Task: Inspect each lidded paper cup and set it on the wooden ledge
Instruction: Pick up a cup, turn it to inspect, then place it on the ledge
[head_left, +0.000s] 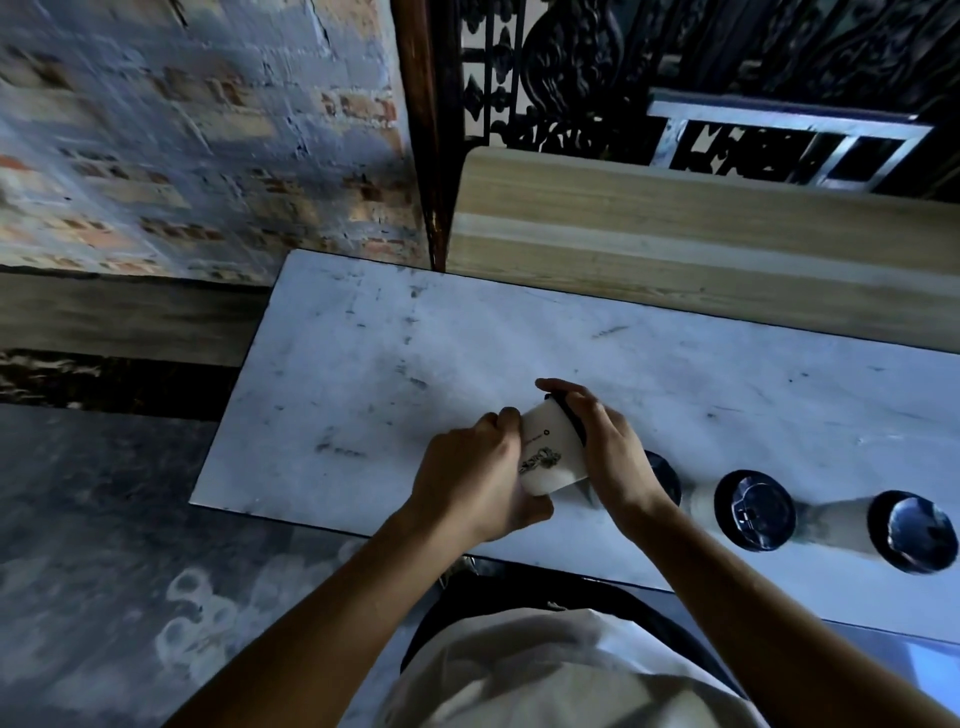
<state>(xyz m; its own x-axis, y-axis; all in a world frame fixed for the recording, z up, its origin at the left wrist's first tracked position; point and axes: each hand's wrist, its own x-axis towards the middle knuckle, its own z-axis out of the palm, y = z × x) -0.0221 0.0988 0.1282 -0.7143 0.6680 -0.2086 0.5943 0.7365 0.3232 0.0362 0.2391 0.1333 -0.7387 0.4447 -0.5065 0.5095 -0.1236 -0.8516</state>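
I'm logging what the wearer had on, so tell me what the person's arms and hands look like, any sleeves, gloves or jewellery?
Both forearms are bare: no sleeves reach them. The left hand and right hand show no gloves, rings or watch. Below, a light-coloured top covers the torso.

Dim, bluish light. The table (519, 338) is the brightest surface, with pale glare near its middle. Left of the table, the brick wall (182, 130) is smeared by blur. Straight edges bow toward the corners.
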